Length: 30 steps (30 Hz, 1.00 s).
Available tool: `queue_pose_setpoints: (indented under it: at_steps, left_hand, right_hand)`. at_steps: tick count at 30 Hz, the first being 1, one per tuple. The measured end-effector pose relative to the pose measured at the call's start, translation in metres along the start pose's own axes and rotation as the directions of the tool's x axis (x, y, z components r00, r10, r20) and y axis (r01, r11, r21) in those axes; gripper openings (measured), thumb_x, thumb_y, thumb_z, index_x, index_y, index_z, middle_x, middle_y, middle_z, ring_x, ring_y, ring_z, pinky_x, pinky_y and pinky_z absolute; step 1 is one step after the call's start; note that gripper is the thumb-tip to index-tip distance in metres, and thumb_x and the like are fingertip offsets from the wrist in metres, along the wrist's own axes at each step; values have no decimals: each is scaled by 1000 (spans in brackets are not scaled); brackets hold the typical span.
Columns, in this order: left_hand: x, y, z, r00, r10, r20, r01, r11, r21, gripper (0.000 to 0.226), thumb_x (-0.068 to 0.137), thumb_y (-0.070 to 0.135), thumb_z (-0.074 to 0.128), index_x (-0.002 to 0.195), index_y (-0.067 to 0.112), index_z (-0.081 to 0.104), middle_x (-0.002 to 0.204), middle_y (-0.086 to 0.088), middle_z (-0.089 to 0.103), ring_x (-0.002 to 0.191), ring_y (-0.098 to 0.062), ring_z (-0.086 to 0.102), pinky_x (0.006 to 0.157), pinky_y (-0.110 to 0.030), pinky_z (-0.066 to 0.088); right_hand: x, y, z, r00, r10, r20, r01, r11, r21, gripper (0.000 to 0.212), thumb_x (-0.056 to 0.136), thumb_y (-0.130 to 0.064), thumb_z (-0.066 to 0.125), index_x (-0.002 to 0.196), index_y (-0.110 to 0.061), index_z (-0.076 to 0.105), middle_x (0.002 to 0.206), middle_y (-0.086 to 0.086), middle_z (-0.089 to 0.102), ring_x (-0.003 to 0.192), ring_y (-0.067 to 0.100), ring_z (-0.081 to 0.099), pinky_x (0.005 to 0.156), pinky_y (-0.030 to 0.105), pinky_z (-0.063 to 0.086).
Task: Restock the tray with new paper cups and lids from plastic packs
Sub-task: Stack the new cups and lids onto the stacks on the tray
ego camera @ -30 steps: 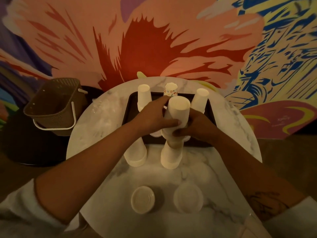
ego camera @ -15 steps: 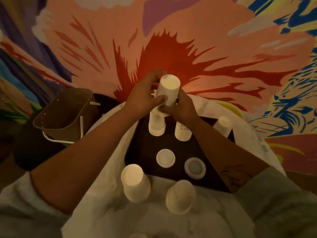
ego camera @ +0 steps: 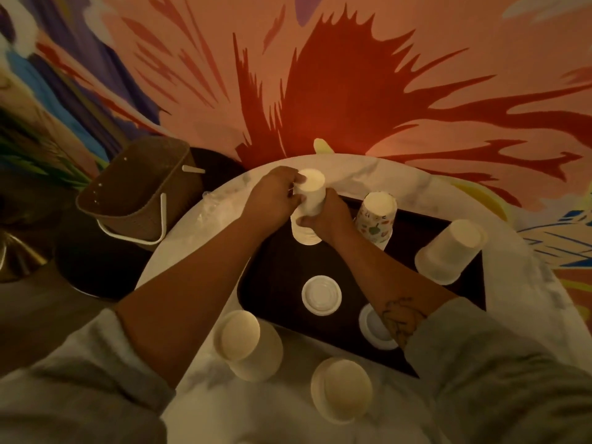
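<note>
Evidently both hands are seating upside-down white paper cups point(ego camera: 310, 200) onto a stack at the far left corner of the dark tray point(ego camera: 282, 283), rims down so they nest and stand steady. The left hand point(ego camera: 272, 200) reaches in from the near left, forearm stretched over the table point(ego camera: 198, 232), its fingers curled around the top cup. The right hand point(ego camera: 330, 217) crosses the tray, fingers clamped on the stack's lower part, probably bracing it. A white lid point(ego camera: 321, 295) lies flat on the tray, nearer.

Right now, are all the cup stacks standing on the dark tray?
No, the near-left stack and near-right stack stand on the marble table, outside the tray.
</note>
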State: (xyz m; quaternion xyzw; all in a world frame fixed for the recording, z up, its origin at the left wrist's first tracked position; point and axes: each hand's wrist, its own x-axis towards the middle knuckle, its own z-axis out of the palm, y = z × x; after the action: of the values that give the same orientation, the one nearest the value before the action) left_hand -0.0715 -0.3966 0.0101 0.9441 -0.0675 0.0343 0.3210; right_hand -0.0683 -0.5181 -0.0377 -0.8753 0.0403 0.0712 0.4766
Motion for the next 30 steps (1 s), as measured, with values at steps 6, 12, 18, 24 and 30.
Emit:
queue_pose_setpoints:
  at_steps: [6, 12, 18, 24, 30]
  left_hand:
    - [-15, 7, -12, 955, -15, 295, -43, 981, 190, 65, 86, 22, 64, 142, 14, 34, 151, -9, 29, 136, -25, 32, 113, -34, 24]
    - [-70, 44, -40, 957, 197, 212, -232, 961, 153, 53, 85, 19, 63, 135, 19, 45, 147, -4, 37, 132, -20, 39, 106, -28, 32]
    - [-152, 57, -38, 889, 320, 326, -338, 941, -1, 45, 86, 19, 62, 130, 19, 50, 133, 0, 51, 117, -15, 53, 90, -19, 39]
    - [-203, 45, -19, 836, 291, 465, -273, 956, -108, 56, 82, 38, 66, 132, 22, 47, 134, 1, 49, 116, -15, 51, 92, -23, 41]
    - [-231, 38, -2, 834, 244, 494, -191, 969, -157, 71, 72, 26, 77, 135, 21, 42, 137, -1, 49, 126, -19, 48, 105, -35, 39]
  right_hand:
    - [-34, 8, -9, 994, 55, 92, -36, 980, -193, 60, 80, -23, 69, 131, -6, 41, 132, 13, 52, 121, 30, 50, 88, 31, 39]
    - [-103, 9, -46, 962, 80, 262, 1, 955, -296, 46, 88, -14, 58, 133, -12, 48, 127, 9, 57, 119, 24, 53, 97, 27, 41]
    - [-179, 21, -73, 938, 147, 315, -66, 965, -252, 48, 87, 8, 51, 132, -11, 49, 128, 14, 57, 114, 22, 55, 101, 34, 44]
    - [-236, 44, -49, 938, 179, 296, -84, 947, -309, 72, 77, 5, 67, 139, -17, 38, 141, 8, 44, 131, 25, 42, 108, 36, 35]
    - [-274, 52, -8, 993, 100, 66, -96, 993, -64, 77, 71, -13, 78, 137, -13, 37, 138, 9, 49, 129, 26, 44, 106, 37, 34]
